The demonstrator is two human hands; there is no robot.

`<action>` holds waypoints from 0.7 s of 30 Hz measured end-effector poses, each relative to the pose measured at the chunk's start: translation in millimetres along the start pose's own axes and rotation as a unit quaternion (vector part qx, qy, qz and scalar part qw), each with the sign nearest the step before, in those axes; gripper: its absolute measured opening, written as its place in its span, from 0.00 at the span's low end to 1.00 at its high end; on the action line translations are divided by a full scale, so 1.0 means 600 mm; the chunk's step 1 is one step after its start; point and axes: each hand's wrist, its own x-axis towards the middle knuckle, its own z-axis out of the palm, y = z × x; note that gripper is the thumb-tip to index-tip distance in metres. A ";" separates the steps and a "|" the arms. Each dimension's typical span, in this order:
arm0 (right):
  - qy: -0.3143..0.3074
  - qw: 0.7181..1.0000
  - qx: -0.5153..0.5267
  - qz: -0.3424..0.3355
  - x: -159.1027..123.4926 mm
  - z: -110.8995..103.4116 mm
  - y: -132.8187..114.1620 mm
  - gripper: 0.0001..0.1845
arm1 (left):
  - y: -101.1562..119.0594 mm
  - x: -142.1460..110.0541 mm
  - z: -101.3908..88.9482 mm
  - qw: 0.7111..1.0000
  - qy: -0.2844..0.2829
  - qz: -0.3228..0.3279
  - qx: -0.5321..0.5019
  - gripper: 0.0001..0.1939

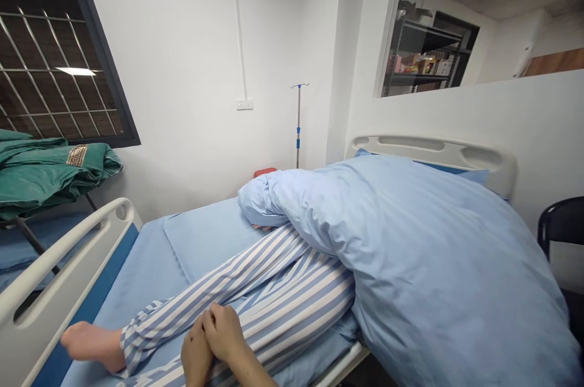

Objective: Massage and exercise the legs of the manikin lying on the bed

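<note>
My left hand (196,353) and my right hand (224,331) are side by side and touching, over the near lower leg of a person lying on the bed. Both hands have bent knuckles, with fingers curled down over the leg; the fingertips are hidden. Blue-and-white striped trousers (292,320) cover both legs. The far leg ends in a bare foot (93,341) near the footboard. A light blue quilt (424,235) hides the upper body from the thighs up. A bit of a hand (263,227) shows under the quilt's far edge.
The bed has a pale footboard (114,210) at left and a headboard (497,159) at right. An IV pole (298,116) stands beyond it. Green folded cloth (41,171) lies on the left; a black chair (563,223) is at right.
</note>
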 end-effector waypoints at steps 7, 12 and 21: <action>0.062 0.995 0.039 0.066 -0.020 0.027 0.040 0.17 | 0.015 -0.007 -0.010 1.000 0.003 0.000 -0.014 0.13; 0.069 0.988 0.107 0.087 -0.014 0.024 0.042 0.19 | 0.025 -0.005 -0.021 0.998 -0.005 0.007 -0.069 0.13; 0.103 0.959 0.237 0.115 -0.001 0.018 0.055 0.24 | 0.091 0.016 -0.034 0.942 0.093 -0.076 -0.314 0.19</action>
